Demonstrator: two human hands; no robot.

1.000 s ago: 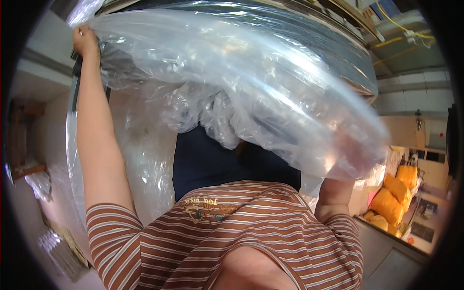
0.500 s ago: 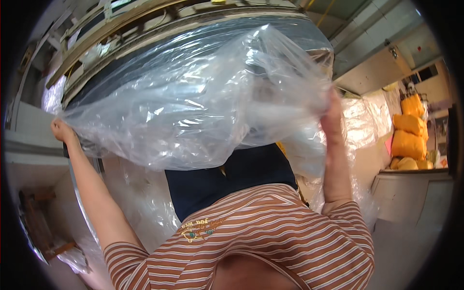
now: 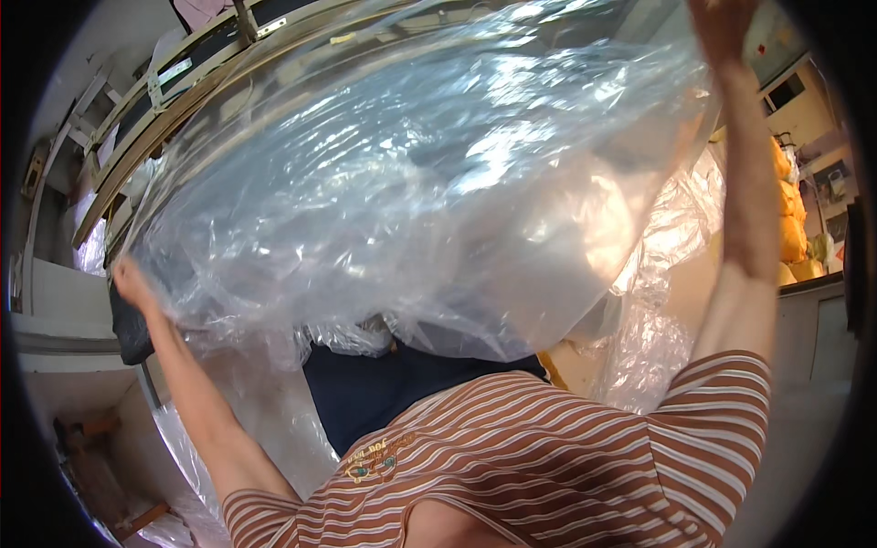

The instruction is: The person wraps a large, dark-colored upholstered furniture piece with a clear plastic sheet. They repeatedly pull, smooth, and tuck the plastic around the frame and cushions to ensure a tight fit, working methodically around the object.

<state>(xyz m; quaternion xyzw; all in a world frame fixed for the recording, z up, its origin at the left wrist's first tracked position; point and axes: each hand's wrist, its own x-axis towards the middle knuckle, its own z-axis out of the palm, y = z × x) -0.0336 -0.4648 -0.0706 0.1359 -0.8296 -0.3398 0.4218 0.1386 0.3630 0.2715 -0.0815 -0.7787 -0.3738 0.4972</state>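
Raised from about 3 o'clock to between 1 and 2, the right hand (image 3: 723, 35) has drawn the clear plastic film (image 3: 365, 205) out into a broader spread than half a second ago, while the left hand (image 3: 135, 281) remains near 9 o'clock. Left fingers are curled closed on the film's edge; the right ones are blurred and cut by the upper rim, so I cannot tell how they grip. Between the hands, the film fills the centre and reaches toward 12, its lower edge hanging in front of the dark trousers (image 3: 384, 388).

To handle it well, I would pin the left corner firmly, lift the right side in one smooth sweep, and keep even tension so air slips under and folds open without tearing.

Whether the film is a single sheet or an open-ended bag cannot be told. A black bag-like thing (image 3: 134, 333) hangs between 8 and 9 o'clock; orange sacks (image 3: 793, 219) sit near 3, apparently full, contents hidden. Wooden rails (image 3: 137, 155) run at 10; crumpled film (image 3: 653, 356) lies near 4.
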